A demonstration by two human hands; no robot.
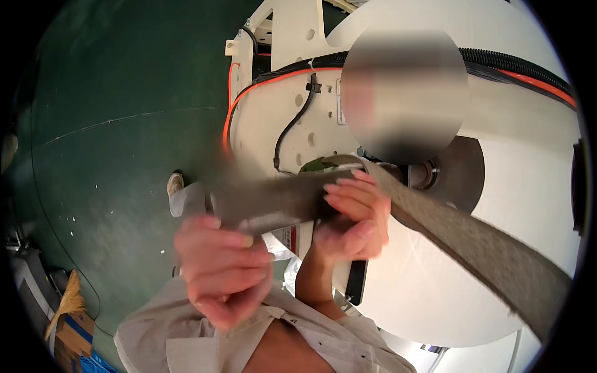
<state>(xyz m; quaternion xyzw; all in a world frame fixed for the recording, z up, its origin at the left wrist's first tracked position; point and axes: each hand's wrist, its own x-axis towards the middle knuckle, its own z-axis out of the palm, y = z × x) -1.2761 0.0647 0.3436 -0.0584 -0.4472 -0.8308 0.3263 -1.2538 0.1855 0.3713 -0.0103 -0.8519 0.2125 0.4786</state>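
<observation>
A dark grey, cylinder-like metal piece (pixel 273 202) is held across in front of my chest, smeared by motion. My left hand (pixel 224 267) is closed at its left end, fingers curled against the underside. At the right end my right hand (pixel 357 217) wraps round it, with fingertips over the top. A grey-brown, felt-like strap (pixel 460 239) passes close behind my right fingers and runs down to the lower right. Something dark green (pixel 317 165) shows just behind the piece. The piece's far left end is too blurred to make out.
A large white roll (pixel 423 286) with a dark hub plate (pixel 463 177) and metal shaft fills the right. Behind stands a cream machine frame (pixel 267 124) carrying black and orange cables (pixel 249 90). A broom (pixel 71 295) and cardboard box (pixel 74 332) lie at the lower left on the green floor (pixel 118 161).
</observation>
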